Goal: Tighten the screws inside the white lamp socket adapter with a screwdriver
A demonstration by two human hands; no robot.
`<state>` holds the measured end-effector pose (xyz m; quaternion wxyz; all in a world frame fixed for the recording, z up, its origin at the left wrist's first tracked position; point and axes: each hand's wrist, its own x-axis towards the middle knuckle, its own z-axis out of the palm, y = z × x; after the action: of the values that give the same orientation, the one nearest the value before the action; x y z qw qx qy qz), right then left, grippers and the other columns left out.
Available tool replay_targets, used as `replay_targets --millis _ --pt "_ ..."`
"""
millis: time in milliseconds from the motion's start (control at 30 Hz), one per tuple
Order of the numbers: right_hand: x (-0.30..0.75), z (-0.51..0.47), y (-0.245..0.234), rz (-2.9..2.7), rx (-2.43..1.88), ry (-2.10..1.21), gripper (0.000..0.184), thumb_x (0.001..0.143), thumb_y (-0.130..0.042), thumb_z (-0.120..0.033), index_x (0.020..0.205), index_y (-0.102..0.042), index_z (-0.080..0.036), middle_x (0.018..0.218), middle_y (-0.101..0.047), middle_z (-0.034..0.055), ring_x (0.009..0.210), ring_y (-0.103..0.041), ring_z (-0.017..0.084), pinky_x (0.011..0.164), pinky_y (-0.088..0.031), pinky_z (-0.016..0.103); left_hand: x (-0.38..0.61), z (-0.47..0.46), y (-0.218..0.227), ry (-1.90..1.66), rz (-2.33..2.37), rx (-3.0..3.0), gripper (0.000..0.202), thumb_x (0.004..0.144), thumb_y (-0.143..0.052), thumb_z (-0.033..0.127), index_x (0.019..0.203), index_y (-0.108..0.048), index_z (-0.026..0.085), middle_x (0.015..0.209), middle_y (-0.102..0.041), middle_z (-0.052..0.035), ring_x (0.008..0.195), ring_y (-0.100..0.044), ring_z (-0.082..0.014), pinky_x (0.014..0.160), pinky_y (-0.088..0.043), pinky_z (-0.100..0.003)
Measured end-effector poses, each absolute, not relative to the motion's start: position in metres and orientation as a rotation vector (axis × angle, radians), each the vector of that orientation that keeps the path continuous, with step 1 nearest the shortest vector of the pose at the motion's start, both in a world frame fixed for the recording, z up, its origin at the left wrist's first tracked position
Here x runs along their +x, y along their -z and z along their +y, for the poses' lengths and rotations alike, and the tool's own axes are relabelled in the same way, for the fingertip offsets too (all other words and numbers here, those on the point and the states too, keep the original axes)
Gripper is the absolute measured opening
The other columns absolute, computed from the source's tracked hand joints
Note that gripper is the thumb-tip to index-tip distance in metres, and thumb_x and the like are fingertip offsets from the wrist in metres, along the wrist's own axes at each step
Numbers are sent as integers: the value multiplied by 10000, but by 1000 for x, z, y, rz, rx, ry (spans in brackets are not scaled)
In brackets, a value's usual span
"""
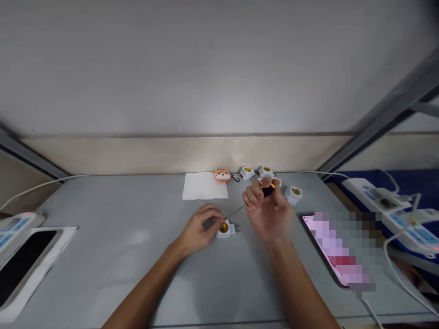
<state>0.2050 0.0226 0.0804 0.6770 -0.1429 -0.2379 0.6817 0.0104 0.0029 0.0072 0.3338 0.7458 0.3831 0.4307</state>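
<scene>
My right hand (265,208), a little blurred, pinches a small screwdriver (268,190) with a black and yellow handle. Its thin metal shaft slants down-left to the white lamp socket (225,230), which has a brass centre. My left hand (200,227) grips that socket from the left, its fingers covering part of the socket's side. The screwdriver tip meets the socket near my left fingertips, and the exact contact point is hidden. Beyond my right hand stand several similar white sockets, one (294,194) nearest it and partly turned toward me.
A white paper sheet (205,186) and an orange animal-face keychain (222,175) lie at the table's back edge. A pixelated phone (329,251) lies at right. Power strips (384,210) with cables sit beyond the right edge, and a dark tablet (24,265) lies at left.
</scene>
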Motion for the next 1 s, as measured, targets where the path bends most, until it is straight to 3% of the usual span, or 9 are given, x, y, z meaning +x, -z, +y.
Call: replay_targets --millis 167,367,600,733,800,900,1000 --pt "213 27 -79 -520 -322 -1522 282 1033 -531 -338 810 -641 -205 674 -348 -24 572 -297 114 564 -394 218 -17 40 -17 -1155 1451 2030 145 987 -573 245 929 -701 208 918 -711 -52 861 -645 -200 810 -536 -329" --pt "204 24 -75 -584 -365 -1644 291 1015 -569 -369 787 -624 -198 653 -379 -28 553 -332 100 555 -362 224 -45 83 -10 -865 1842 2339 200 954 -545 213 915 -739 191 1017 -746 -110 1011 -647 -288 973 -534 -447" --pt "193 18 -65 -818 -386 -1725 368 1044 -510 -454 797 -598 -197 636 -442 -19 541 -339 105 556 -297 268 -45 52 -6 -963 1752 2320 294 987 -585 324 1198 -740 190 1178 -691 -140 1124 -629 -307 1027 -531 -504" --pt "193 18 -61 -857 -404 -1715 360 1050 -501 -446 807 -598 -198 646 -465 -16 548 -352 109 578 -299 283 -16 5 -13 -874 1244 2220 509 980 -674 382 1461 -564 256 1388 -629 -128 1259 -616 -272 1089 -525 -448" --pt "193 17 -61 -857 -409 -1721 356 1049 -501 -438 804 -595 -198 643 -464 -17 549 -348 108 583 -298 283 -3 -11 -11 -769 1170 2229 598 893 -800 397 1428 -572 260 1355 -653 -119 1246 -618 -297 1073 -528 -464" --pt "193 15 -63 -850 -404 -1726 355 1050 -495 -415 791 -600 -195 635 -464 -16 548 -337 109 586 -286 282 6 -17 -7 -707 1162 2270 357 949 -749 308 1286 -644 255 1215 -705 -84 1158 -643 -282 1044 -526 -475" --pt "192 13 -64 -865 -389 -1727 364 1053 -482 -408 787 -611 -196 634 -469 -13 554 -337 117 595 -283 291 5 -14 -3 -785 1139 2264 347 962 -720 233 1299 -638 251 1275 -690 -92 1192 -635 -269 1048 -531 -442"
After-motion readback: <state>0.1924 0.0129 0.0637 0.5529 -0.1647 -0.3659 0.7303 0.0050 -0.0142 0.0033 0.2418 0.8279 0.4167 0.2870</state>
